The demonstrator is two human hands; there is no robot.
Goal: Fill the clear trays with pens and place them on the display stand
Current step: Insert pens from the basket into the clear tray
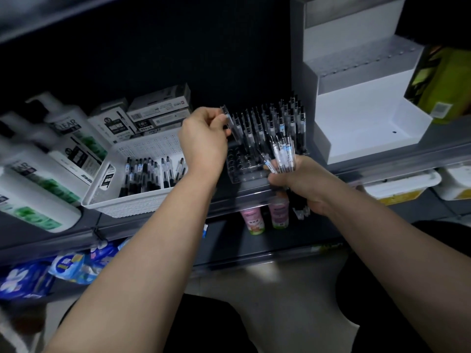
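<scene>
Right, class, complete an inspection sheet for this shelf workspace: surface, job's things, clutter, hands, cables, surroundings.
Surface: grey shop shelf, dimly lit.
Job's things: clear tray part filled with upright pens, front holes empty; white display stand to its right, no tray on it.
Clutter: white basket of loose pens, shampoo bottles, pen boxes.
Hands: left hand pinches a single pen by the tray; right hand grips a bundle of pens.
Cables: nothing seen.
Surroundings: lower shelf with pink cups and blue packets.

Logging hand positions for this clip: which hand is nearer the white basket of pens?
Left. The left hand, pinching one pen, hangs just right of the white basket. The right hand, gripping a bundle of pens, is farther right, past the clear tray.
</scene>
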